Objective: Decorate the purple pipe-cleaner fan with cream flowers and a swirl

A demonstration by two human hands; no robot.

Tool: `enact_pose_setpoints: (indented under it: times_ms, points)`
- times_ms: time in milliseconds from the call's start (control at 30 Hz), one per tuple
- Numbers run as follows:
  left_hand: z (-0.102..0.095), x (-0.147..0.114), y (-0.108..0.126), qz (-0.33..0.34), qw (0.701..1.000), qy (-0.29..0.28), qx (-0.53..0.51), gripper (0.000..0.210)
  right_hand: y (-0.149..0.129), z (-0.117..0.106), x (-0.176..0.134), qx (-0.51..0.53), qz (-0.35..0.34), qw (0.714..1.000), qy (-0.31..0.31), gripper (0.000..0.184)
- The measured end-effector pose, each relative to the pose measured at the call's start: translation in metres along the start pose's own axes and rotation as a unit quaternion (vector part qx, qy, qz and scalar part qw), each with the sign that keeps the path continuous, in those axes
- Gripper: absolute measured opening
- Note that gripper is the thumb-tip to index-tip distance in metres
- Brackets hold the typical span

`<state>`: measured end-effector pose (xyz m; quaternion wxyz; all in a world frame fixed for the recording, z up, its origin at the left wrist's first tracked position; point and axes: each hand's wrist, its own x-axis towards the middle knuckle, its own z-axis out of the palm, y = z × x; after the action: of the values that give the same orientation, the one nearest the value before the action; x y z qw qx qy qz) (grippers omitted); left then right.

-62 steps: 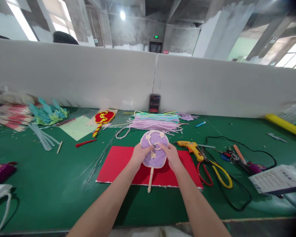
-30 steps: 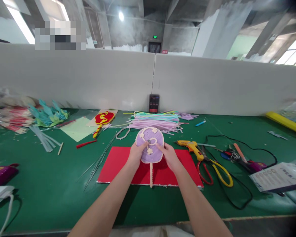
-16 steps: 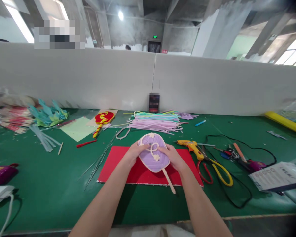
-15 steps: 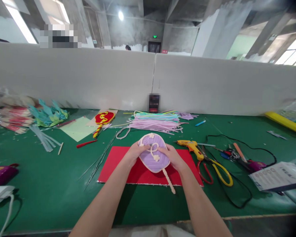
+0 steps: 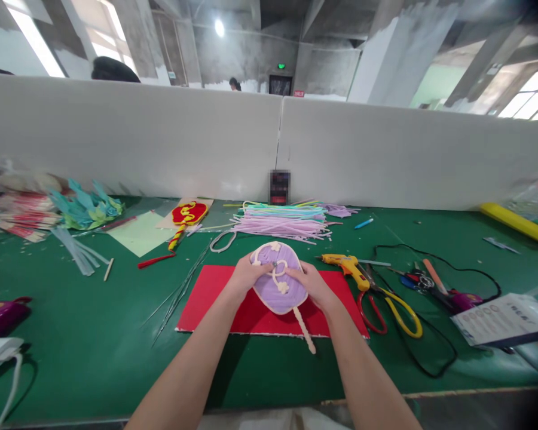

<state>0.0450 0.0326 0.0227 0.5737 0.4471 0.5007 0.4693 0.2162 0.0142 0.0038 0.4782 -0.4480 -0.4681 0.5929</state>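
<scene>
Both hands hold a purple hand fan (image 5: 269, 292) with a cream rim, cream flowers and a curled cream strand on its face. My left hand (image 5: 247, 272) grips its left edge, the thumb lying on the face by the curl. On the right edge, my right hand (image 5: 312, 280) is closed with its thumb near the middle. The other fingers of both hands are hidden behind the fan. Its cream handle (image 5: 305, 330) slants down to the right, over a red board (image 5: 206, 298) on the green table.
Pipe cleaners (image 5: 280, 224) lie piled behind the fan. A yellow glue gun (image 5: 347, 266), scissors (image 5: 401, 313) and a black cord are to the right. Left are thin wires (image 5: 182, 292), a red-and-yellow fan (image 5: 188, 214) and glue sticks (image 5: 76, 251). A white partition (image 5: 161, 143) closes the back.
Both hands keep the same grip and the fan has hardly moved. Behind the partition, a person's head at the back has risen slightly.
</scene>
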Motion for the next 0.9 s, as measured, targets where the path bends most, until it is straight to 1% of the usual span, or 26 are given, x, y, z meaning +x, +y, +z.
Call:
enact_pose_setpoints:
  times_ms: [300,500,600,733,800,900]
  points:
    - [0.001,-0.003,0.004,0.001,1.0,0.003,0.004,0.043,0.0,0.001,0.0,0.011,0.005,1.0,0.0,0.034]
    - [-0.001,0.001,0.0,-0.005,1.0,0.001,-0.027,0.044,-0.002,0.001,0.0,0.011,-0.004,1.0,0.006,0.036]
    - [0.0,0.003,-0.005,-0.014,0.998,-0.005,-0.063,0.046,-0.001,0.0,0.001,0.015,-0.017,0.999,0.023,0.037]
    - [0.007,0.001,-0.01,-0.028,0.993,-0.026,-0.11,0.05,0.005,-0.002,0.006,0.025,-0.041,0.997,0.062,0.038]
    - [0.011,0.001,-0.012,-0.034,0.991,-0.021,-0.126,0.051,0.007,-0.002,0.008,0.027,-0.049,0.996,0.073,0.038]
    - [0.014,0.002,-0.014,-0.044,0.989,-0.002,-0.142,0.054,0.008,0.0,0.009,0.025,-0.056,0.995,0.075,0.038]
